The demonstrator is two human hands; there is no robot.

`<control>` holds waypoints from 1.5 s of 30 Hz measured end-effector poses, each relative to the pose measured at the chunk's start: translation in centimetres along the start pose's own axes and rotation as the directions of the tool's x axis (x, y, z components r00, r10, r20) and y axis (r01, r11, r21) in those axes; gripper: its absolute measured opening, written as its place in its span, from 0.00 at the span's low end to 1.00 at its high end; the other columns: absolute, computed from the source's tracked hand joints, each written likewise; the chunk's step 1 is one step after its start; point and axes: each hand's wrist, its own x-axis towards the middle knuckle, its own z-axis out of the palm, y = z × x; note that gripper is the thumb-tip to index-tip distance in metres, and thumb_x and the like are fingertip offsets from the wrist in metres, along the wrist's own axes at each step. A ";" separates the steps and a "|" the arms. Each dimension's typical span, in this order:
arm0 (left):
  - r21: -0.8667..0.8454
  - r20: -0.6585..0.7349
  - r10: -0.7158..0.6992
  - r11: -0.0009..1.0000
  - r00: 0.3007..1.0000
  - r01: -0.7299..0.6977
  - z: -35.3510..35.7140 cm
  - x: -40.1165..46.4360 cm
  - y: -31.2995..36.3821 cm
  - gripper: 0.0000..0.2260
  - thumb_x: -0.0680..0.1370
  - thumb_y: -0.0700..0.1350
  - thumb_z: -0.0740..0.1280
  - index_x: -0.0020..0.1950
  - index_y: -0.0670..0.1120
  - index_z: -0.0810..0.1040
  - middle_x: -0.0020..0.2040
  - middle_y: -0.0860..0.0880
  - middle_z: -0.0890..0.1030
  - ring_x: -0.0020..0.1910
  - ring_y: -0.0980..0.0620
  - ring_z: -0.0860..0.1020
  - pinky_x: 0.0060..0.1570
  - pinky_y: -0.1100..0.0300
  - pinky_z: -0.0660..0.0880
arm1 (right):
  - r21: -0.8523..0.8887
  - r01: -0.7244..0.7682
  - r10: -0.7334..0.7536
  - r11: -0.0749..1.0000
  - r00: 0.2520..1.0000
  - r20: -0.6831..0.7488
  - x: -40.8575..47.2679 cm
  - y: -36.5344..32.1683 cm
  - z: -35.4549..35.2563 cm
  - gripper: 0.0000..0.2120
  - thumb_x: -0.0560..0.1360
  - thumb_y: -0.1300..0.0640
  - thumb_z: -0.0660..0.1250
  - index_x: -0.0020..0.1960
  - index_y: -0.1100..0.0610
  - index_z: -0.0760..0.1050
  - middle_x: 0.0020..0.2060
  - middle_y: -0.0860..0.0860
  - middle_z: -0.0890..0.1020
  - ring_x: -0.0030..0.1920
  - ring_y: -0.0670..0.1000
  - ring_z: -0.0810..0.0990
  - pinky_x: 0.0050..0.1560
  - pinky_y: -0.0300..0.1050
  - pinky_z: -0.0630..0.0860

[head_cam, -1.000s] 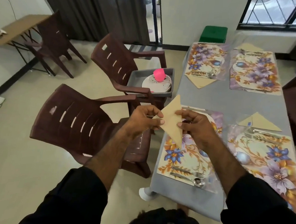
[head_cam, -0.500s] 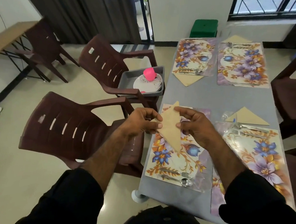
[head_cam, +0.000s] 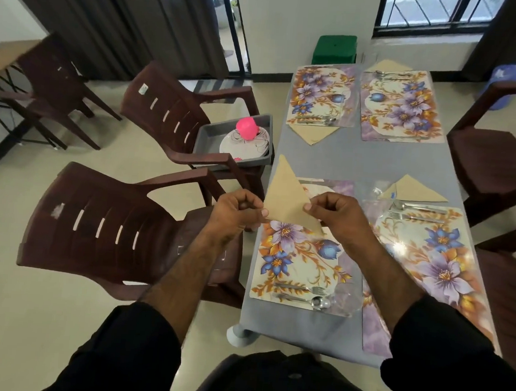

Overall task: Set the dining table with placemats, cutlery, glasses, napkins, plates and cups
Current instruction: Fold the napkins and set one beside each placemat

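A tan napkin (head_cam: 287,194), folded into a triangle, hangs above the near-left floral placemat (head_cam: 300,265). My left hand (head_cam: 237,216) pinches its lower left edge and my right hand (head_cam: 338,214) pinches its right corner. A fork and spoon (head_cam: 304,294) lie at that placemat's near edge, with a clear glass (head_cam: 347,299) beside them. The near-right placemat (head_cam: 429,256) has cutlery (head_cam: 417,212) and a folded napkin (head_cam: 416,191). Two far placemats (head_cam: 322,93) also carry cutlery and napkins.
A grey tray (head_cam: 206,136) with plates (head_cam: 241,147) and a pink cup (head_cam: 245,128) sits on a brown plastic chair (head_cam: 165,112) left of the grey table (head_cam: 360,159). Another chair (head_cam: 96,223) stands nearer. Dark chairs (head_cam: 497,157) line the right side; a green stool (head_cam: 335,49) stands beyond.
The napkin has turned in my hands, its point now tilted up and to the left. My view has shifted so the table sits more to the right.
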 end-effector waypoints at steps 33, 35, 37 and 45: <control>0.040 0.127 -0.445 0.895 0.886 0.444 2.4 -13.3 -19.6 0.05 0.81 0.34 0.73 0.55 0.38 0.81 0.40 0.43 0.87 0.34 0.50 0.87 0.30 0.61 0.77 | -0.061 -0.397 0.360 0.916 0.879 -0.313 -19.2 18.1 1.4 0.05 0.75 0.66 0.77 0.50 0.60 0.85 0.39 0.53 0.86 0.35 0.47 0.82 0.36 0.38 0.80; 0.074 0.070 -0.443 0.896 0.894 0.438 3.6 -12.7 -20.9 0.04 0.81 0.35 0.73 0.54 0.36 0.82 0.43 0.40 0.86 0.33 0.50 0.85 0.31 0.61 0.80 | -0.060 -0.415 0.373 0.908 0.864 -0.339 -18.8 19.9 0.9 0.05 0.76 0.67 0.75 0.50 0.59 0.85 0.41 0.55 0.86 0.39 0.51 0.82 0.41 0.41 0.82; 0.114 0.000 -0.427 0.898 0.904 0.425 4.4 -12.0 -22.3 0.03 0.80 0.35 0.74 0.52 0.35 0.85 0.42 0.39 0.85 0.34 0.49 0.83 0.33 0.60 0.82 | -0.064 -0.433 0.380 0.899 0.845 -0.376 -18.3 21.3 0.5 0.07 0.77 0.67 0.75 0.47 0.56 0.84 0.41 0.54 0.86 0.42 0.53 0.83 0.46 0.47 0.83; 0.097 -0.176 -0.463 0.870 0.869 0.483 6.0 -9.6 -24.7 0.06 0.76 0.38 0.80 0.47 0.42 0.84 0.42 0.40 0.87 0.35 0.46 0.87 0.41 0.49 0.87 | -0.100 -0.507 0.395 0.856 0.767 -0.506 -16.5 23.4 0.1 0.08 0.72 0.62 0.80 0.43 0.53 0.83 0.40 0.53 0.87 0.38 0.54 0.86 0.47 0.54 0.86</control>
